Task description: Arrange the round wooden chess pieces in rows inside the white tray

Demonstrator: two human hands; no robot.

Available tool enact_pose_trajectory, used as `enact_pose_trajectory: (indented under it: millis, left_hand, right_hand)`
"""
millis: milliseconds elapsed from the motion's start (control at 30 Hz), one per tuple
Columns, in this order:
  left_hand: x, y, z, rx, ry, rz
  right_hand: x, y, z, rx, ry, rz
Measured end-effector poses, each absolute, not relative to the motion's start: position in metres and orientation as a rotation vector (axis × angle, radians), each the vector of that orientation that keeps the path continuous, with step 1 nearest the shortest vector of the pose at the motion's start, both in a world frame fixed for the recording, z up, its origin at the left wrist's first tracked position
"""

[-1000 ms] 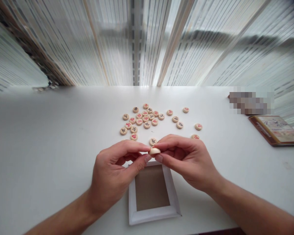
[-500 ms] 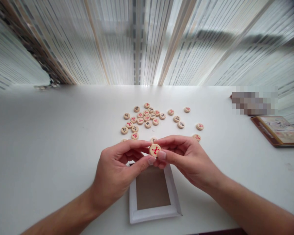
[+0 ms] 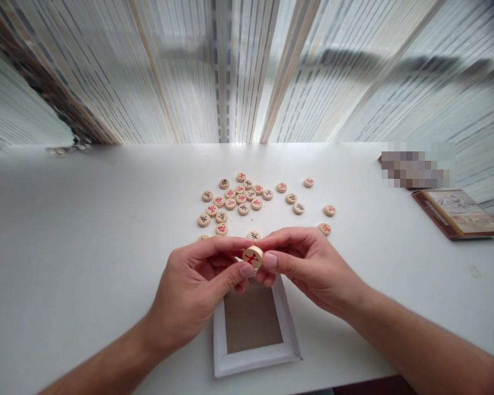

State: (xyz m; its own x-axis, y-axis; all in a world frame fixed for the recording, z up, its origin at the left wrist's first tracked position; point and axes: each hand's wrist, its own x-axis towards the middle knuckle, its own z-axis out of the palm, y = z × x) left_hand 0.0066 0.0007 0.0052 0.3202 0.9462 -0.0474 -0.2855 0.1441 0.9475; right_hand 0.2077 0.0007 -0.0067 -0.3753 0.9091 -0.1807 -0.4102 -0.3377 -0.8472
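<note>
A round wooden Chinese chess piece (image 3: 252, 256) with a red character is pinched between the fingertips of my left hand (image 3: 203, 285) and my right hand (image 3: 302, 266). Both hands are closed around its edge, and its face tilts up toward me. Just below the hands lies a white-rimmed box (image 3: 257, 361) with a brown inside; the hands cover its far end. Beyond my fingers a piece with a black character (image 3: 254, 236) lies on the table, partly hidden.
Several more chess pieces (image 3: 241, 198), red and black, lie scattered over the white table (image 3: 107, 230). A brown-edged booklet or box (image 3: 456, 214) rests on the right, with a pixelated patch (image 3: 414, 167) behind it. Striped blinds (image 3: 247, 71) stand along the far edge.
The held piece has turned and shifted slightly left between my fingers, its character now rotated. My right thumb has come off its face to the edge. The whole view has shifted a little.
</note>
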Motion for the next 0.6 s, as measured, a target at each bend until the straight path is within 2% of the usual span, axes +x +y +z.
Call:
enact_pose_trajectory:
  millis: [333,600]
  left_hand:
    - [-0.001,0.001,-0.003,1.023,0.783,0.953]
    - [-0.003,0.002,-0.010,0.955,0.739,0.879]
  right_hand:
    - [0.207,0.002,-0.003,-0.808,-0.720,2.012]
    - [0.207,0.002,-0.005,-0.817,-0.746,1.980]
